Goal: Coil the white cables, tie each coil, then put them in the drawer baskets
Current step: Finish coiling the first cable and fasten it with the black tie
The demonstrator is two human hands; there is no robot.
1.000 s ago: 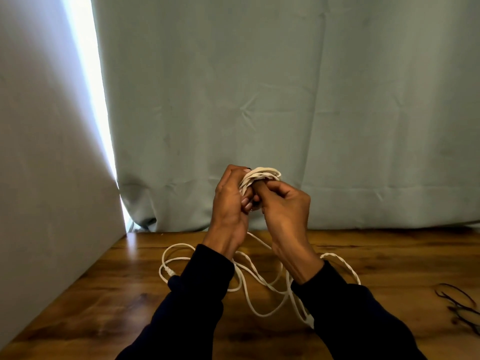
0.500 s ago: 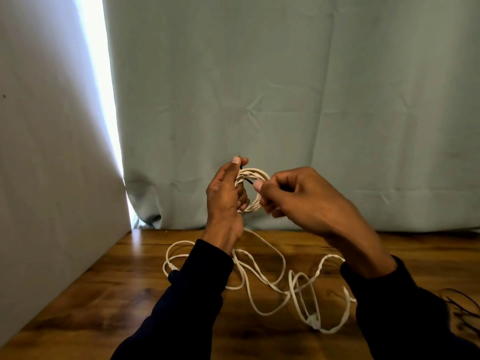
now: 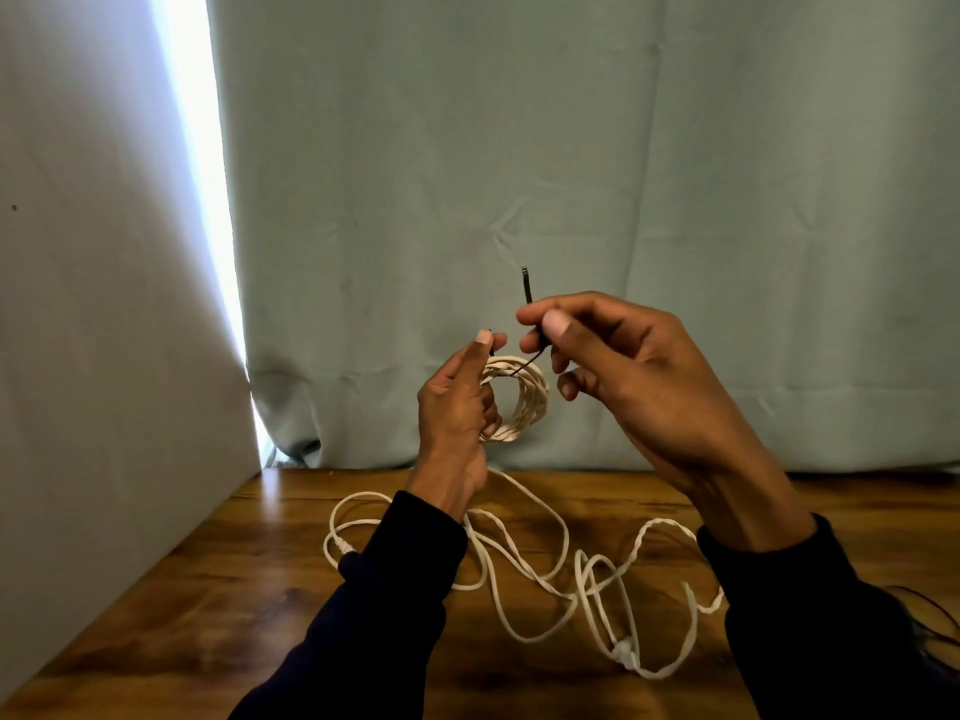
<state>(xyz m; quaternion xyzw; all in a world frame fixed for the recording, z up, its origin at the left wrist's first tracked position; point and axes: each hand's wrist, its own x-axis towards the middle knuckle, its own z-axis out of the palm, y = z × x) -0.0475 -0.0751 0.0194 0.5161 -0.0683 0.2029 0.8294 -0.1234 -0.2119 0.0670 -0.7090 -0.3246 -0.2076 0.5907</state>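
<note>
A small coil of white cable [image 3: 522, 402] hangs in the air above the wooden table [image 3: 249, 605]. My left hand [image 3: 457, 407] grips the coil's left side, thumb up on its top. A thin black tie [image 3: 527, 304] runs from the coil's top up to my right hand [image 3: 623, 366], which pinches it between thumb and forefinger; its tip sticks up above the fingers. More loose white cable [image 3: 545, 579] trails from the coil and lies tangled on the table between my sleeves, with a white connector [image 3: 623, 654] near the front.
A pale green curtain [image 3: 571, 200] hangs behind the table. A grey wall [image 3: 104, 356] closes the left side, with a bright gap beside it. Thin black ties or wires [image 3: 935, 626] lie at the table's right edge.
My right hand has let go of the coil, lifted up and to the right, and now pinches the black tie. The left hand keeps the coil, which has opened into a ring.
</note>
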